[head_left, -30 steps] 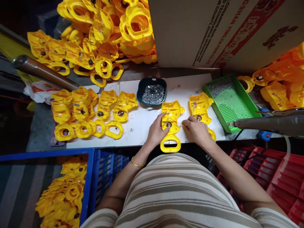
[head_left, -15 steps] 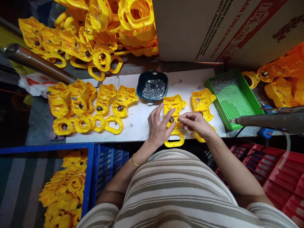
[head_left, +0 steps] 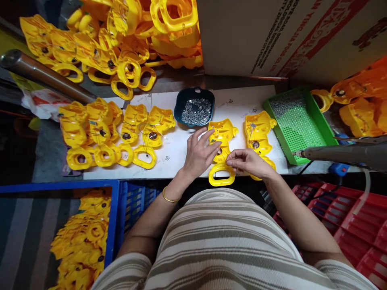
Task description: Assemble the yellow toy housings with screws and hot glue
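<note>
In the head view a yellow plastic shell half lies hollow side up on the white paper, with thin wires and a round metal part inside and a loop handle at its near end. My left hand rests at the shell's left side, fingers apart, fingertips over its edge. At the right side, above the handle, my right hand has thumb and forefinger pinched on a thin wire, which is partly hidden by the fingers. Just to the right lies another wired yellow shell half.
A dark bowl of small screws stands behind my hands. Right of it are a green tray with small metal pieces and a power screwdriver. Several yellow shells stand left. A blue crate and red crate flank me.
My right hand has moved slightly down and toward the handle, still pinching. My left hand has shifted a little left and up, uncovering more of the handle.
</note>
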`<state>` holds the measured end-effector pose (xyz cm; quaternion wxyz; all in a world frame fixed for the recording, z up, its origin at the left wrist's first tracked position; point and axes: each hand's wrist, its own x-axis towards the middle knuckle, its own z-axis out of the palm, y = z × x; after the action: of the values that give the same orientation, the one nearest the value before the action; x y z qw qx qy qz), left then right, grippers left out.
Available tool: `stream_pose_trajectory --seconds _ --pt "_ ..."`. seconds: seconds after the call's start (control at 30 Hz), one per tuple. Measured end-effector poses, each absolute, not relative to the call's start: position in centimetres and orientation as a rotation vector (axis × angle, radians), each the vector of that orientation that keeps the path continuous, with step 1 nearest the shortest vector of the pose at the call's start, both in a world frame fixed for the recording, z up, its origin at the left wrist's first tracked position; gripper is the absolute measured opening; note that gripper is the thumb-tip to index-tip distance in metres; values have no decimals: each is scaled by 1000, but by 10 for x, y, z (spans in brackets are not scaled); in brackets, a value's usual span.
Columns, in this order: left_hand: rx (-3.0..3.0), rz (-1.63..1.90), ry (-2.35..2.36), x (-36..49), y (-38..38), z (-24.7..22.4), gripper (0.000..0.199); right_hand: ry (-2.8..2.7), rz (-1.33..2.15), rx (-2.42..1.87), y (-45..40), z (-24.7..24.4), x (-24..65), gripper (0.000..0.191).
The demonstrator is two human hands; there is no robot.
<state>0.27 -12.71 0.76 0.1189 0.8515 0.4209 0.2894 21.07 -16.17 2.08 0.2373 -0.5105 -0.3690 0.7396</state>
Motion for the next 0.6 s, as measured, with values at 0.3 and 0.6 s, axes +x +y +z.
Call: stream_pose_trajectory --seconds 0.3,0.6 --pt "2131 904 1065 -4 -120 15 31 -928 1981 -1331 -157 22 210 45" --pt "2393 586 769 -1 -112 23 46 -1001 1928 -1280 -146 22 209 34"
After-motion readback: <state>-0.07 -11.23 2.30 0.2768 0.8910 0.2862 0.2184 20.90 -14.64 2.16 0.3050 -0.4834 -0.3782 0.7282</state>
